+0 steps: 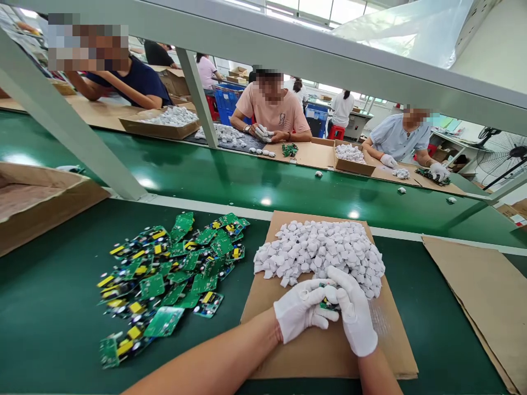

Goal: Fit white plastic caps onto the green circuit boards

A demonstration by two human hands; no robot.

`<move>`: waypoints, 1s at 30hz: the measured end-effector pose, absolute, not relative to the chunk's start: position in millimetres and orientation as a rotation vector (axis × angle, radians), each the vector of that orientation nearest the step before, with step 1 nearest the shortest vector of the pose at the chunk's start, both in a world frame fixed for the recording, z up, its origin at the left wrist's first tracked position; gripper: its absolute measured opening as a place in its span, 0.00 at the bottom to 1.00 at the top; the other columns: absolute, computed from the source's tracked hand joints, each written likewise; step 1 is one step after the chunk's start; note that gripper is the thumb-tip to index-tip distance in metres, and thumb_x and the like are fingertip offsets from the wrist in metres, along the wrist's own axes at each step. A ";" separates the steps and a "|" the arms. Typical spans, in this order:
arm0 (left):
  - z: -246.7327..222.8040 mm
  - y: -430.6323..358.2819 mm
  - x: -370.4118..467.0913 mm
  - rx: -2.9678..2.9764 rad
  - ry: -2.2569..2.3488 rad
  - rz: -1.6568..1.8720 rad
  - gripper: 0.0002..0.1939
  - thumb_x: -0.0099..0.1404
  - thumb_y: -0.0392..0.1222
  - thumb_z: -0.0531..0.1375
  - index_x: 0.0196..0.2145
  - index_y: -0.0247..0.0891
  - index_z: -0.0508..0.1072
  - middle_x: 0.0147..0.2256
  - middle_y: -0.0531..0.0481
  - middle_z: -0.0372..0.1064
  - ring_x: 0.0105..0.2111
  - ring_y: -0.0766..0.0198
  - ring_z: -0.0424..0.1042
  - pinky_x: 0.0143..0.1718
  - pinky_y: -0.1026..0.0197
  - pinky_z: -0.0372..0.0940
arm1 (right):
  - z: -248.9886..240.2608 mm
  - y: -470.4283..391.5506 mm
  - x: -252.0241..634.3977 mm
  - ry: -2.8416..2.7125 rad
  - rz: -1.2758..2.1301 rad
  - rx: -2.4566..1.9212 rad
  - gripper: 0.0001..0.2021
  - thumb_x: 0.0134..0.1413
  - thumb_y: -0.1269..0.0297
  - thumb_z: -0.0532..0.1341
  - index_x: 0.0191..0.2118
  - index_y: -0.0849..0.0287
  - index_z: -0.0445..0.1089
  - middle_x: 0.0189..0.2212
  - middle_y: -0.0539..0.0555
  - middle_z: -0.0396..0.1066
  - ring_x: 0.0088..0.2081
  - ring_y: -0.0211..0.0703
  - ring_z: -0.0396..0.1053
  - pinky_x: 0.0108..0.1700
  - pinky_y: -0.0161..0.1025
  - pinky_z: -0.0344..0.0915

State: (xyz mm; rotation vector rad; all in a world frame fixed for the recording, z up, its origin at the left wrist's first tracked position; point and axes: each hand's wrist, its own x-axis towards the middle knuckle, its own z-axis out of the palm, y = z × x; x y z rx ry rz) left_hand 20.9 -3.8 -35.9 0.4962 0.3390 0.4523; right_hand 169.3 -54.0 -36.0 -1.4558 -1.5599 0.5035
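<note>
Both my hands wear white gloves and meet over a cardboard sheet [288,356] on the green table. My left hand [300,310] and my right hand [354,315] together hold a small green circuit board with a white plastic piece [329,299] between the fingers. Just beyond them lies a heap of several white plastic shells [321,249] on the same cardboard. To the left, a pile of several green circuit boards [168,274] with yellow parts is spread on the table.
A green conveyor belt [247,181] runs across behind a white frame post [66,126]. Three people sit opposite with boxes of white parts [164,118]. An open carton [37,203] is at left, another cardboard sheet [481,285] at right.
</note>
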 end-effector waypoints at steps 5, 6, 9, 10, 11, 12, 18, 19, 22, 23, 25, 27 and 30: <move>-46.7 -7.9 21.9 0.453 0.349 0.477 0.17 0.55 0.49 0.62 0.38 0.33 0.69 0.28 0.48 0.69 0.24 0.66 0.73 0.21 0.70 0.66 | -31.7 -50.8 168.3 -1.676 0.397 -1.417 0.15 0.58 0.59 0.55 0.50 0.52 0.68 0.49 0.56 0.67 0.50 0.50 0.64 0.51 0.49 0.65; -47.1 -8.2 21.8 0.441 0.360 0.476 0.17 0.56 0.49 0.62 0.37 0.33 0.69 0.27 0.48 0.69 0.24 0.66 0.73 0.21 0.69 0.67 | -31.3 -50.8 169.0 -1.704 0.382 -1.418 0.15 0.58 0.60 0.56 0.51 0.52 0.67 0.49 0.56 0.67 0.50 0.50 0.65 0.50 0.49 0.65; -46.9 -7.7 21.1 0.426 0.375 0.448 0.15 0.57 0.49 0.61 0.34 0.32 0.69 0.27 0.47 0.70 0.24 0.66 0.73 0.23 0.68 0.68 | -30.4 -51.2 172.6 -1.781 0.343 -1.434 0.17 0.57 0.62 0.56 0.53 0.51 0.64 0.48 0.55 0.67 0.50 0.50 0.64 0.49 0.49 0.65; -47.0 -7.2 20.8 0.428 0.374 0.436 0.15 0.58 0.48 0.60 0.33 0.32 0.69 0.27 0.47 0.70 0.24 0.66 0.73 0.23 0.68 0.68 | -29.8 -51.2 173.7 -1.802 0.320 -1.435 0.18 0.56 0.62 0.56 0.53 0.51 0.64 0.48 0.55 0.67 0.49 0.50 0.64 0.49 0.49 0.66; -47.3 -6.6 20.6 0.429 0.374 0.427 0.14 0.58 0.48 0.60 0.33 0.32 0.68 0.27 0.46 0.70 0.25 0.65 0.74 0.24 0.68 0.68 | -29.0 -51.0 174.5 -1.821 0.295 -1.431 0.18 0.56 0.62 0.57 0.53 0.51 0.63 0.48 0.55 0.67 0.49 0.50 0.64 0.49 0.49 0.66; -47.9 -5.9 20.4 0.427 0.375 0.421 0.13 0.59 0.47 0.59 0.33 0.32 0.68 0.28 0.46 0.70 0.26 0.64 0.74 0.24 0.68 0.68 | -28.0 -50.5 174.9 -1.841 0.272 -1.418 0.19 0.55 0.62 0.57 0.53 0.51 0.63 0.48 0.55 0.67 0.49 0.50 0.65 0.49 0.49 0.66; -46.4 1.9 17.7 0.492 0.384 0.428 0.14 0.57 0.47 0.61 0.34 0.32 0.69 0.29 0.46 0.70 0.27 0.63 0.74 0.25 0.67 0.68 | -27.3 -49.3 170.2 -1.830 0.316 -1.427 0.19 0.56 0.62 0.56 0.54 0.54 0.63 0.46 0.57 0.68 0.47 0.50 0.67 0.47 0.47 0.67; -44.0 3.1 17.3 0.516 0.387 0.426 0.15 0.55 0.46 0.62 0.35 0.32 0.69 0.29 0.46 0.70 0.27 0.64 0.74 0.26 0.66 0.68 | -28.7 -50.1 169.6 -1.783 0.352 -1.465 0.19 0.57 0.60 0.55 0.55 0.54 0.62 0.46 0.57 0.69 0.46 0.49 0.67 0.46 0.46 0.67; -33.9 4.8 17.1 0.541 0.367 0.411 0.16 0.55 0.44 0.63 0.40 0.34 0.69 0.29 0.49 0.68 0.28 0.64 0.73 0.27 0.65 0.67 | -33.0 -52.6 169.7 -1.681 0.496 -1.524 0.20 0.60 0.59 0.51 0.57 0.56 0.60 0.47 0.56 0.69 0.46 0.48 0.68 0.46 0.44 0.69; -30.4 4.7 17.5 0.541 0.354 0.411 0.15 0.56 0.45 0.62 0.40 0.34 0.70 0.29 0.49 0.67 0.28 0.64 0.73 0.28 0.65 0.67 | -33.9 -53.0 170.3 -1.663 0.515 -1.529 0.20 0.60 0.59 0.50 0.56 0.56 0.61 0.47 0.55 0.70 0.47 0.48 0.69 0.46 0.43 0.69; -24.3 4.1 18.5 0.576 0.356 0.415 0.14 0.57 0.46 0.61 0.37 0.33 0.70 0.30 0.48 0.67 0.29 0.65 0.72 0.29 0.66 0.66 | -34.7 -52.8 171.2 -1.639 0.492 -1.537 0.18 0.60 0.60 0.51 0.54 0.55 0.64 0.45 0.54 0.71 0.46 0.47 0.69 0.46 0.42 0.69; -20.4 3.5 19.7 0.658 0.406 0.419 0.15 0.56 0.48 0.61 0.35 0.33 0.70 0.31 0.45 0.69 0.29 0.65 0.72 0.28 0.68 0.65 | -34.8 -51.7 171.3 -1.629 0.477 -1.543 0.17 0.59 0.61 0.52 0.53 0.54 0.66 0.45 0.54 0.72 0.45 0.47 0.70 0.46 0.41 0.69; -17.6 3.0 20.4 0.804 0.473 0.431 0.17 0.55 0.51 0.62 0.35 0.33 0.69 0.33 0.42 0.71 0.31 0.65 0.71 0.27 0.69 0.64 | -35.9 -50.2 170.8 -1.635 0.483 -1.565 0.17 0.60 0.60 0.52 0.52 0.53 0.66 0.45 0.54 0.72 0.45 0.47 0.70 0.47 0.42 0.68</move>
